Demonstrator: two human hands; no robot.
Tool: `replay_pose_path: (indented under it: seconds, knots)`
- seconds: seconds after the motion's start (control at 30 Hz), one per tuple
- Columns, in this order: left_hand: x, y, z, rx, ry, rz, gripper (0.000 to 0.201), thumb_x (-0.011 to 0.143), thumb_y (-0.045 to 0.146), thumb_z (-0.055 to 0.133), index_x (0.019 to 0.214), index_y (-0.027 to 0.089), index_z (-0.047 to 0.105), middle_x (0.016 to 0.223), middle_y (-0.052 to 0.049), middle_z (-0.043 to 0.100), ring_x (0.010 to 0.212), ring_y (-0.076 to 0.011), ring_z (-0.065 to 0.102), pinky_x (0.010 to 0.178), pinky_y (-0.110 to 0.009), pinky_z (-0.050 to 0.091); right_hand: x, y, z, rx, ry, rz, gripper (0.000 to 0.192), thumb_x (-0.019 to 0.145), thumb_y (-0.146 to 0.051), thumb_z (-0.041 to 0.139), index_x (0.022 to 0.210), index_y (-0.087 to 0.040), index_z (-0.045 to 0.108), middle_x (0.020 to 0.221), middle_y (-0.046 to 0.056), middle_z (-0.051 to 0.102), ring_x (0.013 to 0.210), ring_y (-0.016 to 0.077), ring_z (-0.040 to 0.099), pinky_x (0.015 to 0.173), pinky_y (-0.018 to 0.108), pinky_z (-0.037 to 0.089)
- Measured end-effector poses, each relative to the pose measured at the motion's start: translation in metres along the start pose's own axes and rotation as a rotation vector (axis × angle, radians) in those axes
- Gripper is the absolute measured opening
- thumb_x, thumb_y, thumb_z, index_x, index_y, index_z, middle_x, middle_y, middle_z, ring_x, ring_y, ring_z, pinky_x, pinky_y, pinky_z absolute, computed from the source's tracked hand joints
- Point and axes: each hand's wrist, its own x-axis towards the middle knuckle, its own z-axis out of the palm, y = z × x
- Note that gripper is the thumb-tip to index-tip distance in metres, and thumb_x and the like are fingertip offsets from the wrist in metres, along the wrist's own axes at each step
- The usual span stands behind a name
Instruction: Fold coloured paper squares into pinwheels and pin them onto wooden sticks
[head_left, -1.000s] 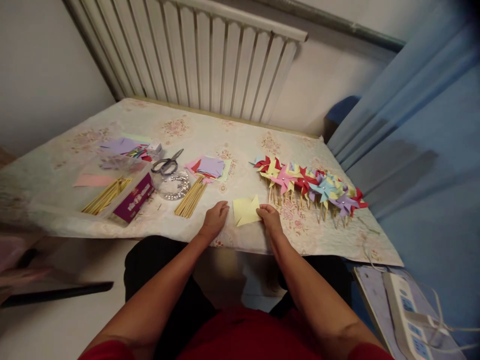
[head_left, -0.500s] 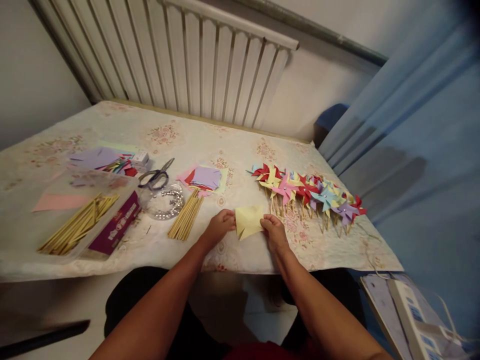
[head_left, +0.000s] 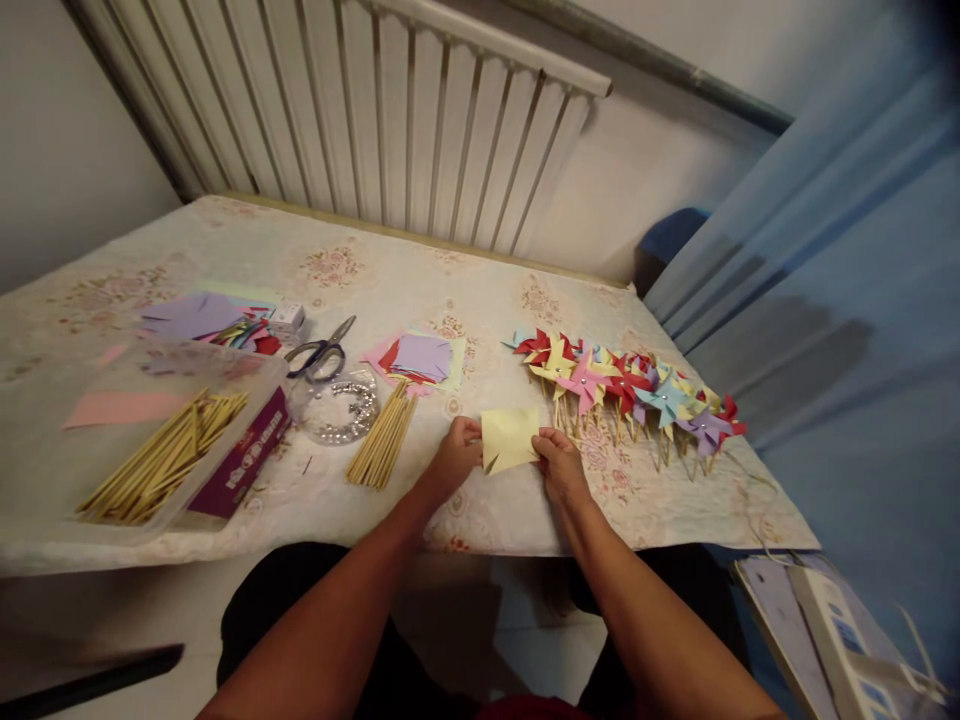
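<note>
A square of yellow paper (head_left: pixel 510 438) with slits cut at its corners is held just above the table, near its front edge. My left hand (head_left: pixel 459 452) pinches the paper's left edge, and my right hand (head_left: pixel 559 460) grips its right edge between thumb and fingers. To the left of my left hand lies a bundle of thin wooden sticks (head_left: pixel 381 440). Behind the sticks is a stack of coloured paper squares (head_left: pixel 421 358), a purple one on top. Finished paper pinwheels (head_left: pixel 589 378) on sticks lie in a row to the right of my right hand.
A clear plastic box (head_left: pixel 176 500) of sticks stands at left. Beside it are a round clear dish of pins (head_left: pixel 336 410), scissors (head_left: pixel 322 355), a small white box (head_left: pixel 286 320) and more coloured paper (head_left: pixel 191 318). A power strip (head_left: pixel 840 620) sits beyond the table's right end.
The yellow paper has turned slightly and now looks flatter and more level between my hands. Both hands still hold it. The whole view has shifted a little.
</note>
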Motion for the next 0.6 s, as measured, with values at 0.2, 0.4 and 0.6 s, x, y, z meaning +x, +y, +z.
replay_pose_path:
  seconds: [0.2, 0.4, 0.6]
  knots:
    - [0.002, -0.003, -0.003, 0.016, 0.038, 0.080, 0.027, 0.069, 0.018, 0.058, 0.090, 0.021, 0.041, 0.097, -0.002, 0.065, 0.077, -0.0133, 0.062, 0.069, -0.027, 0.049, 0.004, 0.001, 0.002, -0.055, 0.009, -0.021, 0.023, 0.056, -0.031, 0.076, 0.073, -0.021, 0.064, 0.062, -0.003, 0.063, 0.054, 0.0125, 0.053, 0.052, 0.025, 0.041]
    - [0.005, -0.005, -0.009, 0.134, -0.016, 0.108, 0.015, 0.070, 0.019, 0.053, 0.086, 0.021, 0.051, 0.074, 0.002, 0.059, 0.069, -0.0132, 0.058, 0.063, -0.024, 0.044, 0.012, 0.008, 0.004, -0.054, -0.003, -0.021, 0.022, 0.058, -0.030, 0.074, 0.075, -0.020, 0.065, 0.062, -0.003, 0.064, 0.052, 0.0118, 0.052, 0.051, 0.025, 0.040]
    - [0.005, 0.000, -0.009, 0.258, -0.036, 0.121, 0.021, 0.071, 0.022, 0.053, 0.090, 0.018, 0.062, 0.058, 0.006, 0.045, 0.054, -0.0110, 0.045, 0.055, -0.023, 0.034, 0.018, 0.006, 0.017, -0.063, -0.001, -0.006, 0.025, 0.056, -0.032, 0.075, 0.074, -0.020, 0.063, 0.063, -0.003, 0.064, 0.053, 0.0123, 0.054, 0.054, 0.025, 0.043]
